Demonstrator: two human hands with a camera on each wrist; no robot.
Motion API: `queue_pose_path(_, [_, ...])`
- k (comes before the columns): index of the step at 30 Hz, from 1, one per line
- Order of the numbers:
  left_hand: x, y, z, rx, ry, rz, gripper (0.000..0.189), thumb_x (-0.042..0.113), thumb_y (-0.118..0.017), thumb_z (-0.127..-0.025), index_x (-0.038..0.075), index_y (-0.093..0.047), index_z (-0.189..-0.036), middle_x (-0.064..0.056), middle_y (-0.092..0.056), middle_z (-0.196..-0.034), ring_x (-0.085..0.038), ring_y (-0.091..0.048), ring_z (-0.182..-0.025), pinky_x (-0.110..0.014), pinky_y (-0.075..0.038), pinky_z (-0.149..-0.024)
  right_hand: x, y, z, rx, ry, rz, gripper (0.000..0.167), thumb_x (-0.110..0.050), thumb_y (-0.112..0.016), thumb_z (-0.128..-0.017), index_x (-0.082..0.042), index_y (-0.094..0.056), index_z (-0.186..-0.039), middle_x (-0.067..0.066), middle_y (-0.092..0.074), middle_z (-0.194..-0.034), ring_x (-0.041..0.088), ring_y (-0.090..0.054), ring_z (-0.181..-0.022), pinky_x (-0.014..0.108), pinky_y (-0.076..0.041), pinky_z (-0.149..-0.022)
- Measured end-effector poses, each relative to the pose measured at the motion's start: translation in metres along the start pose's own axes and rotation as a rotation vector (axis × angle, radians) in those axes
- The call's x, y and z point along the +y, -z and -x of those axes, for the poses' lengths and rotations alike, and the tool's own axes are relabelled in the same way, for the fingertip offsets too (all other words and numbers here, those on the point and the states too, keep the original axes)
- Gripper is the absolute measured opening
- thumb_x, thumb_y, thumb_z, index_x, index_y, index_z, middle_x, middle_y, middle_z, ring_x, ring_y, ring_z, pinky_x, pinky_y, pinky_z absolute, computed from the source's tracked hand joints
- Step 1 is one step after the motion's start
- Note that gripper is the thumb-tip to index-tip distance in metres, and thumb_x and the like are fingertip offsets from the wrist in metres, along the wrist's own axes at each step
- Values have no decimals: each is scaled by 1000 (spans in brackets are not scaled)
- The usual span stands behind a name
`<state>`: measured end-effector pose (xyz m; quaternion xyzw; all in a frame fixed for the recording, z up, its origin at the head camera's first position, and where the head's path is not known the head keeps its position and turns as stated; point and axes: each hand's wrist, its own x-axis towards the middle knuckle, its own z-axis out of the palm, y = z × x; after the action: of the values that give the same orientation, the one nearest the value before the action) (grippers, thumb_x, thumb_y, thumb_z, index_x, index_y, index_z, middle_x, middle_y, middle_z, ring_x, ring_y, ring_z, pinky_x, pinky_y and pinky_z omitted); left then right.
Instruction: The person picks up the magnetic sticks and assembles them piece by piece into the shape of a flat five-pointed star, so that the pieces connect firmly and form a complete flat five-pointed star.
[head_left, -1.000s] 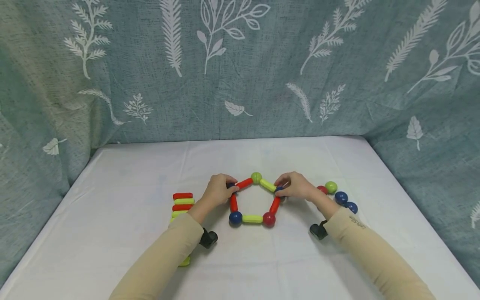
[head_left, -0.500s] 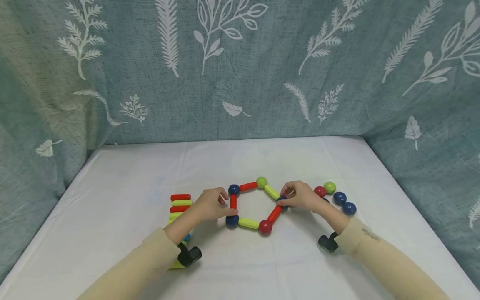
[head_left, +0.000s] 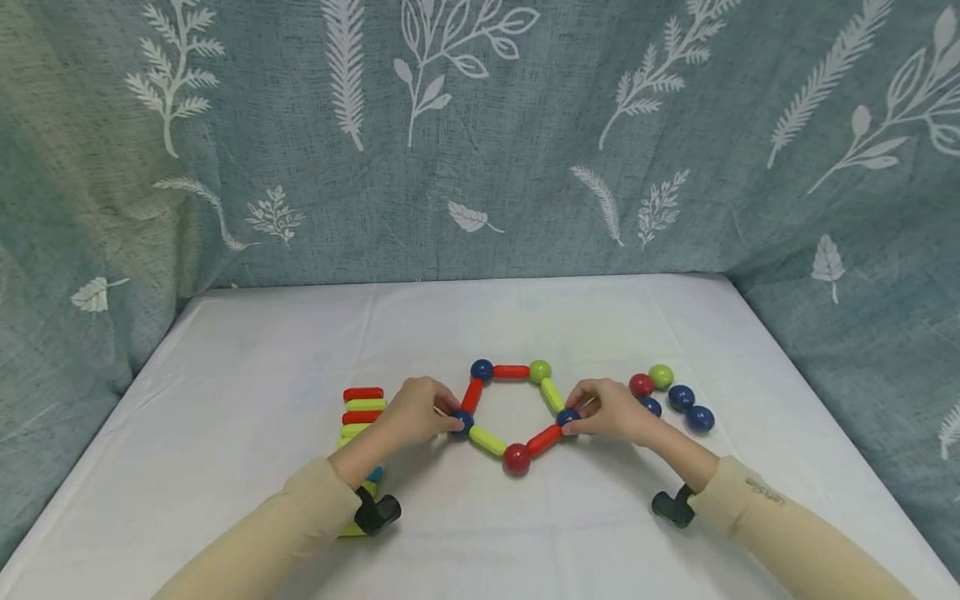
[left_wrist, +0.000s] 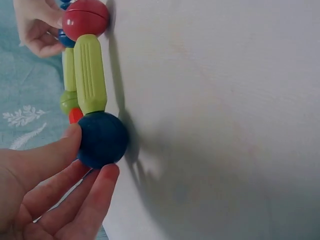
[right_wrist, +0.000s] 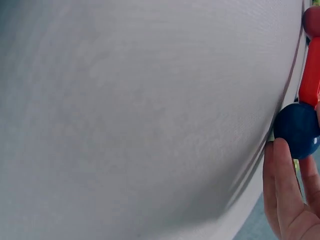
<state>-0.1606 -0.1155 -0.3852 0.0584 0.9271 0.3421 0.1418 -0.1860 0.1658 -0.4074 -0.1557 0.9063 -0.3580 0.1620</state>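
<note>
A five-sided ring of balls and magnetic-looking rods lies on the white cloth. My left hand (head_left: 420, 411) pinches its left blue ball (left_wrist: 104, 140) between thumb and fingers. On the other side, my right hand (head_left: 609, 410) grips the right blue ball (right_wrist: 297, 131). The red ball (head_left: 517, 459) forms the near corner, joined by a yellow-green rod (head_left: 487, 441) to the left and a red rod (head_left: 544, 440) to the right. At the far side, a blue ball (head_left: 482, 370) and a green ball (head_left: 540, 371) are linked by another red rod (head_left: 512, 372).
Left of the ring, a column of loose red and yellow-green rods (head_left: 363, 405) is partly hidden by the left forearm. Loose balls lie at the right: a red one (head_left: 641, 384), a green one (head_left: 662, 377) and several blue ones (head_left: 700, 419). A patterned curtain (head_left: 480, 167) hangs behind.
The ring has turned clockwise in the head view. My left hand has let go of the upper-left blue ball and now pinches the lower-left one. My right hand has moved nearer with its ball.
</note>
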Motion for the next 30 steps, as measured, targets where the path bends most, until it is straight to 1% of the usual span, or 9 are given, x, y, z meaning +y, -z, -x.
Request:
queue_pose_path(4, [1,-1,-2,8,-3,-22,19,13,-75,-75,3,-70,-92,0,-65,-79,-13,-55,-71,-25,-48,-61,-4,-2,-1,12,-18,13,28,-15,-79,-70,-8,-63,-91,1,-63,-86,16,-60,-81,29,-52,-68])
queue_pose_path(8, [2,0,-3,-6,2,-37,18,12,-75,-76,4,-70,-91,-1,-65,-79,-13,-56,-71,-24,-48,-60,-6,-3,-3,16,-41,14,27,-15,-79,-70,-9,-63,-91,0,-62,-85,15,-59,-80,29,-52,-69])
queue_pose_path(11, [3,0,-3,-19,8,-43,18,12,-74,-76,4,-70,-92,-1,-65,-80,-13,-57,-71,-24,-49,-60,-5,-3,-3,10,-39,7,27,-15,-79,-70,-9,-63,-92,0,-63,-86,15,-59,-80,29,-52,-69])
queue_pose_path(18, [4,2,-3,-44,-3,-80,17,11,-73,-77,2,-69,-91,-2,-65,-81,-13,-58,-73,-25,-50,-63,-6,-1,-3,5,-34,1,25,-13,-78,-71,-9,-64,-91,1,-62,-86,16,-59,-81,29,-52,-69])
queue_pose_path(24, [4,2,0,-42,1,-99,17,11,-73,-77,3,-69,-91,-2,-65,-80,-13,-59,-73,-26,-50,-66,-5,-2,-3,13,-36,-10,24,-12,-78,-71,-8,-63,-89,2,-62,-85,15,-59,-78,28,-52,-66])
queue_pose_path(27, [5,3,2,-45,-4,-100,17,11,-73,-78,2,-69,-92,-2,-65,-80,-13,-59,-73,-26,-50,-67,-5,-1,-3,13,-45,-17,24,-12,-78,-71,-8,-62,-89,2,-62,-85,16,-59,-78,28,-52,-66])
queue_pose_path(30, [3,7,3,-49,-27,-128,17,11,-71,-79,3,-69,-94,-2,-64,-83,-14,-58,-76,-27,-50,-69,-6,0,-3,0,-39,-14,24,-12,-77,-72,-7,-62,-89,2,-62,-86,16,-59,-79,28,-52,-66])
